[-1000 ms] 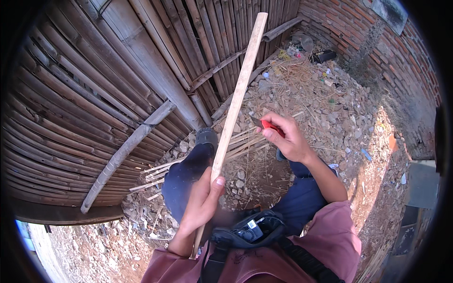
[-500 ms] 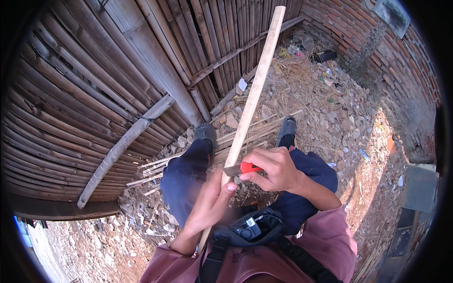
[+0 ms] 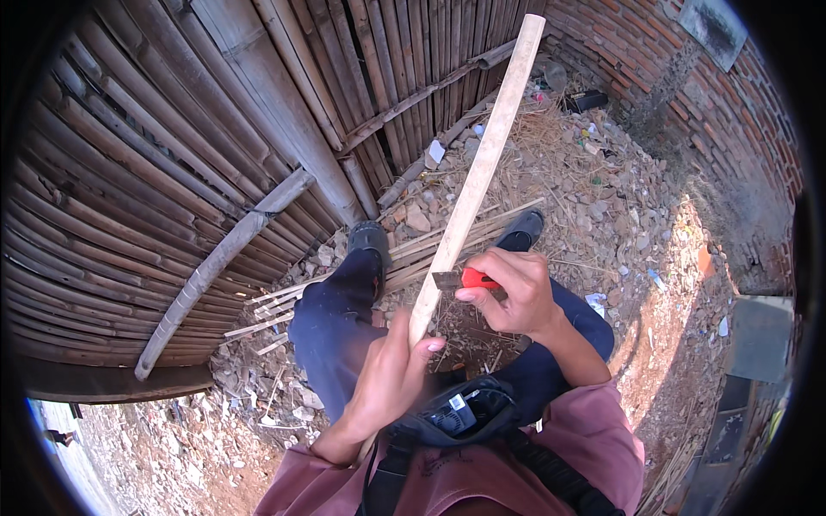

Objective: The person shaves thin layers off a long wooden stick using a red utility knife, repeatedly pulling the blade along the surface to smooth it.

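A long, pale bamboo strip (image 3: 482,165) runs from near my body up and away, leaning to the right. My left hand (image 3: 385,370) is wrapped round its lower part, and the strip's near end passes behind my wrist. In my right hand (image 3: 516,294) is a red-handled utility knife (image 3: 475,279), pinched between thumb and fingers. Its broad blade lies across the strip, a little above my left hand. Whether the edge bites into the bamboo I cannot tell.
More thin bamboo strips (image 3: 280,318) lie on the rubble between and beside my shoes. A bamboo wall (image 3: 129,172) rises at the left, a brick wall (image 3: 637,69) at the far right. An unzipped dark waist bag (image 3: 490,402) with a small device inside hangs before me.
My right hand and the knife have moved up the strip, away from my left hand. The strip's far end has swung slightly right.
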The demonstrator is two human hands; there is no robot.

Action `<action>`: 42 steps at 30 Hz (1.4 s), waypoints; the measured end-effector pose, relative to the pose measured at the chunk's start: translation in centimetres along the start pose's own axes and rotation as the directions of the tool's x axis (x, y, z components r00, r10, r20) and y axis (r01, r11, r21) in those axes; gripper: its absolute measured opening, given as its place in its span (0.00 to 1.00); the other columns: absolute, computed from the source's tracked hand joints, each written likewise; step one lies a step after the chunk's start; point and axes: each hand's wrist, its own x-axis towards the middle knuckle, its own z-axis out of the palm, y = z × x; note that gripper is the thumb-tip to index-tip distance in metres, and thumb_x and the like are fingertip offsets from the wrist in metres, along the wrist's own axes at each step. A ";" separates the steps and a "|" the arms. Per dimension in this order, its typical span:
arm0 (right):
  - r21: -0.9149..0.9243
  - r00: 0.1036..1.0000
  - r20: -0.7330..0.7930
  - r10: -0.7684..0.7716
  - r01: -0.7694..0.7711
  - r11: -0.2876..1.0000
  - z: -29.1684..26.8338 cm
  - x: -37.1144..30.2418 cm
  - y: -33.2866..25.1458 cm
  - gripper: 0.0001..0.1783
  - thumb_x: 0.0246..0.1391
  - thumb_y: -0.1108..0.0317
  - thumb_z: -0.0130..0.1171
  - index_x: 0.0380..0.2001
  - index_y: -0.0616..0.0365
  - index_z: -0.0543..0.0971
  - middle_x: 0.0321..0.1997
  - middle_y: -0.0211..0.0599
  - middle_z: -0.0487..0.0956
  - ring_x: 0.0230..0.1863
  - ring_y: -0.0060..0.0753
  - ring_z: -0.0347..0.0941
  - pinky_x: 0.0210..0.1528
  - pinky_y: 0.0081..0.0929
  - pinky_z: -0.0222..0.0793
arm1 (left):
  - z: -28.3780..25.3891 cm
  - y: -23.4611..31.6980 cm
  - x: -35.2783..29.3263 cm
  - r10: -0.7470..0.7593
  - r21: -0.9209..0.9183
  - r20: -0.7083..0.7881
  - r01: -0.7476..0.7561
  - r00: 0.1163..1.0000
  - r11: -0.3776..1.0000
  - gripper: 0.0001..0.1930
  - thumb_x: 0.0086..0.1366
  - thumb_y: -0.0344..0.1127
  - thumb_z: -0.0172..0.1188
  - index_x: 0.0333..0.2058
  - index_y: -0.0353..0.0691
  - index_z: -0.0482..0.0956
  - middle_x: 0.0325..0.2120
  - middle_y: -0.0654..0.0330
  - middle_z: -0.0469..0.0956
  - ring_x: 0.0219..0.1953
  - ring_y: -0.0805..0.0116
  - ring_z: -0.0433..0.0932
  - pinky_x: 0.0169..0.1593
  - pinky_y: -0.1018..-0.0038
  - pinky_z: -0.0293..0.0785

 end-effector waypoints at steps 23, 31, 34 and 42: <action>0.012 0.985 0.162 -0.060 0.059 0.998 0.6 -0.9 -2.7 0.17 0.55 0.53 0.74 0.37 0.54 0.83 0.29 0.30 0.81 0.24 0.37 0.81 0.26 0.33 0.76 | -0.3 -0.8 -1.4 0.026 0.037 -0.001 -0.026 1.000 0.999 0.11 0.77 0.31 0.58 0.51 0.30 0.71 0.27 0.48 0.80 0.26 0.56 0.80 0.32 0.66 0.73; -0.017 0.976 0.208 -0.065 0.070 0.997 0.4 -1.4 -2.5 0.18 0.55 0.52 0.73 0.37 0.53 0.83 0.29 0.28 0.81 0.24 0.36 0.80 0.25 0.33 0.75 | -0.3 -0.9 -1.2 -0.009 -0.021 0.016 0.009 1.000 1.000 0.07 0.78 0.30 0.57 0.48 0.33 0.72 0.27 0.52 0.81 0.26 0.62 0.81 0.32 0.68 0.73; -0.023 0.979 0.195 -0.059 0.065 0.998 0.4 -1.5 -2.5 0.18 0.55 0.52 0.73 0.38 0.53 0.83 0.29 0.28 0.81 0.24 0.36 0.81 0.25 0.33 0.75 | -0.2 -0.9 -1.2 0.009 -0.001 -0.004 -0.009 1.000 1.000 0.07 0.78 0.29 0.57 0.48 0.33 0.72 0.26 0.52 0.81 0.26 0.62 0.82 0.32 0.68 0.73; -0.030 0.984 0.177 -0.022 0.027 0.999 0.5 -2.2 -2.1 0.16 0.56 0.54 0.73 0.38 0.53 0.83 0.30 0.29 0.81 0.25 0.36 0.82 0.26 0.32 0.77 | 0.4 -0.8 -0.6 0.004 0.074 -0.012 -0.003 1.000 0.997 0.06 0.77 0.28 0.56 0.47 0.32 0.72 0.23 0.53 0.79 0.22 0.62 0.79 0.30 0.67 0.71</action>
